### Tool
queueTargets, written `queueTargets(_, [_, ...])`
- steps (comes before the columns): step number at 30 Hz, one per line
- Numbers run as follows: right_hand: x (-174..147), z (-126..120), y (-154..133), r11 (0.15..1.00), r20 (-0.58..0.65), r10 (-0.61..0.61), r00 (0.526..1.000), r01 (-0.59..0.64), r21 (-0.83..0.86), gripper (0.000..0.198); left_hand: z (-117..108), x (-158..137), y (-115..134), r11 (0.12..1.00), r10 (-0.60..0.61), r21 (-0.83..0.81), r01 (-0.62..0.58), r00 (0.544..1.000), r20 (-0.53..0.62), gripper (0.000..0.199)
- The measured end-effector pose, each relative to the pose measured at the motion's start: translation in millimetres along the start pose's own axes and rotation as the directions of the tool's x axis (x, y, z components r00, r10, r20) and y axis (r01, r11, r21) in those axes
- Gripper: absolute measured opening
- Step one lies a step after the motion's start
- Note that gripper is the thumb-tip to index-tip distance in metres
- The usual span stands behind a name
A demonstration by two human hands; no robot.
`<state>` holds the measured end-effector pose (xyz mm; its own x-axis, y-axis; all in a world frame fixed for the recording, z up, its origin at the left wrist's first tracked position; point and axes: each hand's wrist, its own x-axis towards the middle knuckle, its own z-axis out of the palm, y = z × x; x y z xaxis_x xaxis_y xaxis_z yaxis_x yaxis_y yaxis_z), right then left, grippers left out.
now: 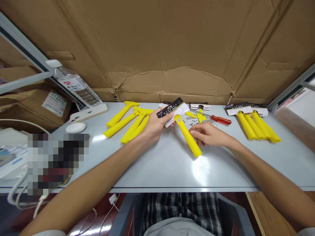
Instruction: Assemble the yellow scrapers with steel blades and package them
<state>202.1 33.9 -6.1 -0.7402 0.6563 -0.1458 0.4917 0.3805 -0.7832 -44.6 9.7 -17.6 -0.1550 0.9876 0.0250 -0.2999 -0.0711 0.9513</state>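
My left hand [159,123] is closed on a black-and-white header card [176,109], its thumb pressed on the card's face. A yellow plastic scraper handle [188,136] hangs from that card and slants down to the right, its scraper head hidden behind the card. Beside the handle, my right hand [208,133] has its fingers curled, thumb and index finger close together against or near the handle's edge. Whatever those fingers pinch, if anything, is too small to make out. Behind it lie small loose metal screws [192,124] and a screwdriver [220,120] with a red handle.
Several uncarded yellow scrapers [120,126] lie to the left; carded ones [256,126] lie at right. Another yellow piece [201,115] and card [199,106] sit behind the hands. A bottle [73,85], power strip [90,112] and white mouse [75,127] are far left. Cardboard [172,46] backs the table.
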Motion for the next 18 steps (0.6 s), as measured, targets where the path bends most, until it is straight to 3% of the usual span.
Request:
queueTargets(4, [4.7,-6.9,10.6,0.987,-0.190,-0.050,0.981,0.020,-0.159,0.039,0.5,-1.4,-1.0,0.998,-0.041,0.053,0.038,0.997,0.061,0.041])
queueTargets(7, [7.6,-6.7,14.3,1.000,-0.269,0.004,0.963,-0.005,-0.002,0.049,2.4,-4.6,-3.2,0.993,-0.072,0.099,0.059,0.988,0.133,0.042])
queueTargets(10, [8.0,-1.3,10.4,0.963,-0.238,0.060,0.969,0.006,0.270,0.054,5.3,-8.5,-5.9,0.991,-0.101,0.101,0.083,0.977,0.186,0.043])
queueTargets(12, [7.0,4.9,5.0,0.912,-0.159,0.082,0.984,-0.010,0.411,0.068,6.9,-10.7,-7.8,0.992,-0.103,0.091,0.086,0.975,0.199,0.042])
queueTargets(15, [5.4,15.0,-2.7,0.857,-0.090,0.114,0.989,-0.052,0.512,0.102,7.8,-12.1,-8.6,0.991,-0.104,0.101,0.085,0.974,0.203,0.043])
queueTargets(18, [5.0,20.4,-5.8,0.842,-0.127,0.141,0.982,-0.051,0.537,0.119,6.3,-10.4,-4.4,0.975,-0.066,0.223,0.023,0.981,0.184,0.041])
